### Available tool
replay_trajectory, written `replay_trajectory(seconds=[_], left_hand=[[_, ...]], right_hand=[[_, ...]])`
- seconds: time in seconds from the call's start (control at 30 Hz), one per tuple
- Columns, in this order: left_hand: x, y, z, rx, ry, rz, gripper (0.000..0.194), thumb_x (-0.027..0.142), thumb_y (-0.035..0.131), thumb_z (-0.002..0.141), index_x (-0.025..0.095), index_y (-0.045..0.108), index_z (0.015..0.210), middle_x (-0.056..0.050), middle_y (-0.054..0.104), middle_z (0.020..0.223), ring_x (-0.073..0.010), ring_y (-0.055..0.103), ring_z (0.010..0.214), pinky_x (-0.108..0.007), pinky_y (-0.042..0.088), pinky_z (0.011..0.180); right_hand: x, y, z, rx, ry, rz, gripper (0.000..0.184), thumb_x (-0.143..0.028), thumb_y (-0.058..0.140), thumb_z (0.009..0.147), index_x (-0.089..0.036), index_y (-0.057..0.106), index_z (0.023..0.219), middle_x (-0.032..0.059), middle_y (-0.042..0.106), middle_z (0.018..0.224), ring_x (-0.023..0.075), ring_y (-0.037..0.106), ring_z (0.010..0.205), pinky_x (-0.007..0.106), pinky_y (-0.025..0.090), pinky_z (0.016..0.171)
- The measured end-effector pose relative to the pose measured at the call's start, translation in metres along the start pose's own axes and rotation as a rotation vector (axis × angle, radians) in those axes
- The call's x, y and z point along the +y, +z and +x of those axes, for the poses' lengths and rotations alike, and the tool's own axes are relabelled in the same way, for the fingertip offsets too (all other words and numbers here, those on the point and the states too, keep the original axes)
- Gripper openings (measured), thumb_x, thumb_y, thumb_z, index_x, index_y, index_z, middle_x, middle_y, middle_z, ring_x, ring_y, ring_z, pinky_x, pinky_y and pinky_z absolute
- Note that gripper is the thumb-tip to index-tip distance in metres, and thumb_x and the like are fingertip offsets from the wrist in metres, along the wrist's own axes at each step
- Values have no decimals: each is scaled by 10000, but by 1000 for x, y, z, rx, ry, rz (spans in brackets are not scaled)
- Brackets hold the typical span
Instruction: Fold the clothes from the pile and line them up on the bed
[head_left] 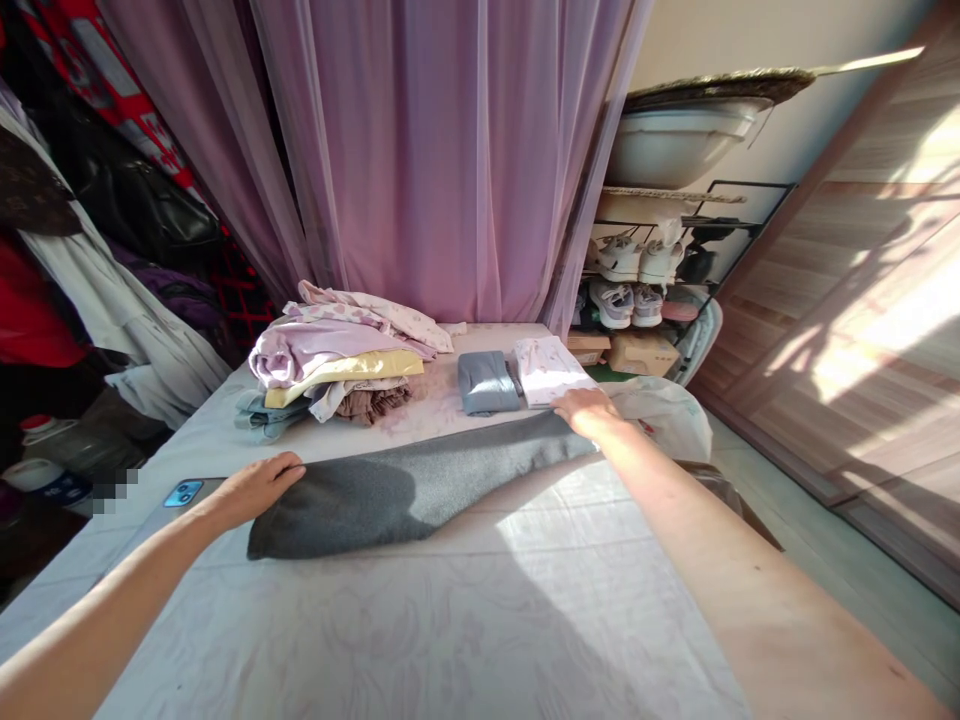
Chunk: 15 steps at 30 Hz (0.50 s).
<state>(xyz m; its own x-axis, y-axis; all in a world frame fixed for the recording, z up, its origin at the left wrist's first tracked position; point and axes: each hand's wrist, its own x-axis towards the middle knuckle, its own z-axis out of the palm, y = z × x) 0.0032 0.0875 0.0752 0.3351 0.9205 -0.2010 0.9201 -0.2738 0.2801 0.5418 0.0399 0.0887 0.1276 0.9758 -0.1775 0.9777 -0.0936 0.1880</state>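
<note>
A pair of dark grey trousers (420, 485), folded lengthwise, lies stretched across the pale patterned cloth. At its left end my left hand (262, 485) pinches the upper edge between thumb and fingers. My right hand (585, 412) grips the narrow far end on the right, with its fingertips partly hidden. Just behind the trousers rest a folded blue-grey garment (487, 382) and a folded white printed garment (551, 370), side by side. A loose heap of clothes (341, 345) in lilac, yellow, brown and grey sits behind, to the left.
A phone (184, 492) lies on the cloth (420, 640) by my left wrist. Purple curtains (450, 150) hang behind. To the right stand a rack with shoes (619, 300), a white basin (675, 145) and a plastic bag (660, 410). Bags and clothes (127, 190) hang at left.
</note>
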Motion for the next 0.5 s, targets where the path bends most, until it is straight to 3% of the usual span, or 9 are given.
replay_trajectory(seconds=[0.17, 0.3, 0.4, 0.5], left_hand=[[-11, 11, 5, 25, -37, 9, 492, 578, 287, 777, 242, 604, 943, -50, 731, 891, -282, 689, 893, -352, 513, 835], [-10, 1, 4, -75, 6, -2, 611, 557, 359, 742, 218, 622, 1177, -76, 736, 1133, -288, 672, 1066, -351, 493, 944], [-4, -8, 1, -165, 83, 61, 580, 547, 395, 721, 207, 672, 1101, -84, 737, 1130, -291, 676, 1054, -336, 499, 926], [-1, -12, -4, -126, 115, 116, 523, 546, 359, 756, 214, 678, 1004, -74, 753, 1000, -280, 697, 955, -332, 516, 857]], right_hand=[[2, 9, 3, 50, -54, 13, 211, -297, 557, 965, -196, 708, 1073, 112, 679, 1123, 220, 643, 981, 388, 506, 835], [7, 14, 8, 136, -134, 14, 131, -237, 648, 886, -170, 760, 896, 139, 721, 972, 214, 643, 851, 344, 418, 715], [11, 14, 6, 241, -217, -2, 86, -216, 696, 832, -146, 741, 811, 143, 721, 948, 199, 622, 823, 329, 382, 704], [16, 11, -6, 375, -305, -25, 64, -188, 676, 834, -154, 718, 800, 119, 720, 899, 182, 597, 817, 324, 375, 741]])
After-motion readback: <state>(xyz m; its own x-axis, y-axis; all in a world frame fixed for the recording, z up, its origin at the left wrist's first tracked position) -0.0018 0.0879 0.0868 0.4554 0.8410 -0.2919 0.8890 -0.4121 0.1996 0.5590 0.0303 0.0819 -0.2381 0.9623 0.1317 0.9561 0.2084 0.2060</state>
